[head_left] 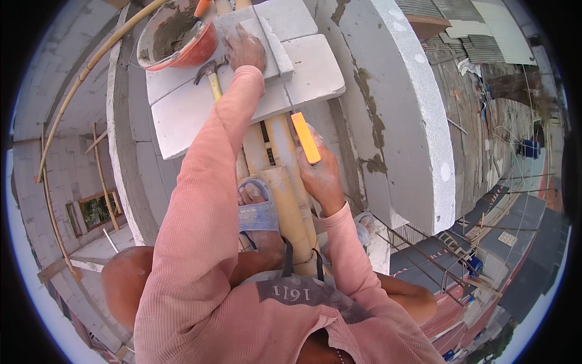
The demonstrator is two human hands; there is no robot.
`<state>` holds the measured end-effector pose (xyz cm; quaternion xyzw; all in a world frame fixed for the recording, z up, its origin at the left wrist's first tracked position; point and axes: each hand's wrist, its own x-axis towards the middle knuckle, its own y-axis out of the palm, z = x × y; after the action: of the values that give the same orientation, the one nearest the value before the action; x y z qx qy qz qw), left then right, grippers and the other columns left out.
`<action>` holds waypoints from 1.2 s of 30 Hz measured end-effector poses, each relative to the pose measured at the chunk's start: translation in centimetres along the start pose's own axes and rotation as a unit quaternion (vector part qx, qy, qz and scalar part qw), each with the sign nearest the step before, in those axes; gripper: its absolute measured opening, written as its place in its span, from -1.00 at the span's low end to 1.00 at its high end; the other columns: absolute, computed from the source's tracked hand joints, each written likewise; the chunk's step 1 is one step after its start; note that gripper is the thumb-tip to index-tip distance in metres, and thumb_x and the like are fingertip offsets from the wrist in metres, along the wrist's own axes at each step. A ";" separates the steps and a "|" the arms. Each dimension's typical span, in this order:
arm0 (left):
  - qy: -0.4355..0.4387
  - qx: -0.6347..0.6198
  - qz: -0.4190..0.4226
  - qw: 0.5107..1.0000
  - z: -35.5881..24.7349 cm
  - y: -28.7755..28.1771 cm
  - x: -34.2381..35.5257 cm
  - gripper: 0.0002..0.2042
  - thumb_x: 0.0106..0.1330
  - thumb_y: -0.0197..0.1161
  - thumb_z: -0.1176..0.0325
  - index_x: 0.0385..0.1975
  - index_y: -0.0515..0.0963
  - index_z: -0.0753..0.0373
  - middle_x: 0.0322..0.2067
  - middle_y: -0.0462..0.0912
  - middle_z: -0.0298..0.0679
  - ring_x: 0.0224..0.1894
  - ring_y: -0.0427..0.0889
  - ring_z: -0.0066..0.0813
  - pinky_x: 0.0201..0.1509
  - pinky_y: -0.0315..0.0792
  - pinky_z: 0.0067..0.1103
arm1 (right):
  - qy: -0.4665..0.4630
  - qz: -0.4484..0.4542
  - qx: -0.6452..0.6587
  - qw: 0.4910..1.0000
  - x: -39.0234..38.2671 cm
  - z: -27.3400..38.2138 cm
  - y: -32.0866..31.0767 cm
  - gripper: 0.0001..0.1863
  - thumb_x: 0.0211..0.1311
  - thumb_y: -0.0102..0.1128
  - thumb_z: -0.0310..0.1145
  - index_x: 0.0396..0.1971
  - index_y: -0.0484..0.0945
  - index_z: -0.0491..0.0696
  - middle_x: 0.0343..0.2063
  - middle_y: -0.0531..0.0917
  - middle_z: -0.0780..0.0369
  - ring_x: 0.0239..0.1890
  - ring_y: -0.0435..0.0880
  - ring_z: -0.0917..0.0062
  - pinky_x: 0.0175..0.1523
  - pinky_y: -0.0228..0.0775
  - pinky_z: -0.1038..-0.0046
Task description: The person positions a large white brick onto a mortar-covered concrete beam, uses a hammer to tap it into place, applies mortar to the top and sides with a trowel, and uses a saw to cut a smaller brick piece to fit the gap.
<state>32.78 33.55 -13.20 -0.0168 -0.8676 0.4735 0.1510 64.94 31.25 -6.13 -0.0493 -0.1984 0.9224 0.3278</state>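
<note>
My left hand (245,51) lies flat with fingers stretched out, pressing on a pale concrete block (276,53). My right hand (321,173) is closed round the yellow-orange handle of a handsaw (306,139). The saw's thin blade runs up and away along the right side of that block. Beneath it are larger white blocks (315,67). Left of my left hand, a claw hammer (214,82) with a yellow handle rests on the blocks, partly behind my forearm. Beyond the hammer stands an orange-red bucket (194,51) holding grey mortar, with an orange handle (202,7) at its rim.
Yellowish bamboo poles (282,182) run below the blocks, with my sandalled foot (257,209) on them. A tall block wall (394,103) rises close on the right; past it is a drop to metal roofs (503,30). Another wall (130,139) and a bent pole (79,82) stand left.
</note>
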 end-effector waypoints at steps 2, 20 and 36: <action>0.050 0.070 -0.053 0.995 0.5 1.0 2.4 -0.50 0.57 -0.17 0.10 0.45 0.27 0.06 0.43 0.19 0.01 0.28 0.49 0.16 0.29 0.41 -0.03 | -0.023 0.009 0.009 1.000 0.6 0.3 0.2 -0.42 0.31 0.12 -0.47 0.35 0.35 -0.16 0.16 0.58 -0.08 0.11 0.61 -0.02 0.17 0.51 0.18; 0.176 0.039 0.003 0.984 1.9 6.1 5.7 -0.33 0.28 0.14 0.43 0.39 0.11 0.47 0.19 0.40 0.37 0.16 0.51 0.35 0.16 0.49 -0.05 | 0.070 0.010 -0.040 0.997 -1.2 0.3 -1.7 -0.60 0.36 0.11 -0.52 0.18 0.51 -0.24 -0.07 0.71 -0.04 -0.09 0.76 0.28 -0.02 0.55 0.39; 0.237 0.142 0.020 0.961 2.7 5.7 6.1 -0.73 0.27 0.19 0.34 -0.10 0.66 0.29 -0.06 0.66 0.10 0.13 0.59 0.08 0.16 0.51 -0.16 | 0.103 -0.003 -0.036 0.994 -3.5 0.5 -0.8 -0.50 0.33 0.15 -0.52 0.28 0.46 -0.17 -0.19 0.71 -0.02 -0.24 0.73 0.34 -0.06 0.53 0.45</action>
<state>25.56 35.53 -17.73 -0.1243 -0.7305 0.5768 0.3438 68.02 29.53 -5.53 -0.1555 -0.1966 0.9036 0.3474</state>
